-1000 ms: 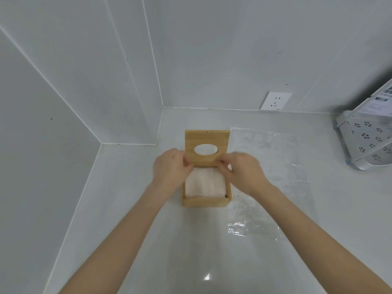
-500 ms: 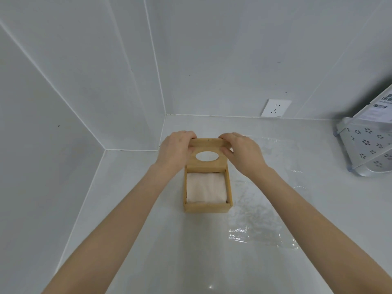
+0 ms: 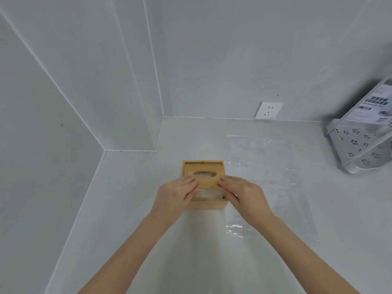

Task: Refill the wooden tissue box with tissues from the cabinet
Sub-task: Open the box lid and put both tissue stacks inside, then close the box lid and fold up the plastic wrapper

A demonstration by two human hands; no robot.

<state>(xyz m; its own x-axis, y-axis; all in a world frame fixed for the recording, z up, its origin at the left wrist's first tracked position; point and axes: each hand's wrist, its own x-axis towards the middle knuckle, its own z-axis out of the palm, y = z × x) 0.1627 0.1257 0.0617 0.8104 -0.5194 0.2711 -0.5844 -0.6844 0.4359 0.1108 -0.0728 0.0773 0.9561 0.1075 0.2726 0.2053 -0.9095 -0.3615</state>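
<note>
Two hands, left hand [image 3: 174, 195] and right hand [image 3: 244, 194], pinch the lid [image 3: 204, 177] (label unreadable)

Before me: white tiled walls [image 3: 212, 49] meeting in a stepped corner; 1 socket [image 3: 269, 110]; glossy white table [image 3: 131, 209]; perforated white rack [image 3: 358, 145] at right.

- The white perforated rack [image 3: 360, 145] at the right runs off the edge, and the print on its label is too blurred to read.
- The tissues [image 3: 206, 193] show only as a pale strip between the hands.
- The left hand [image 3: 176, 196] covers the wooden box's [image 3: 209, 205] near left corner.
- Both forearms are cut off at the bottom edge.
</note>
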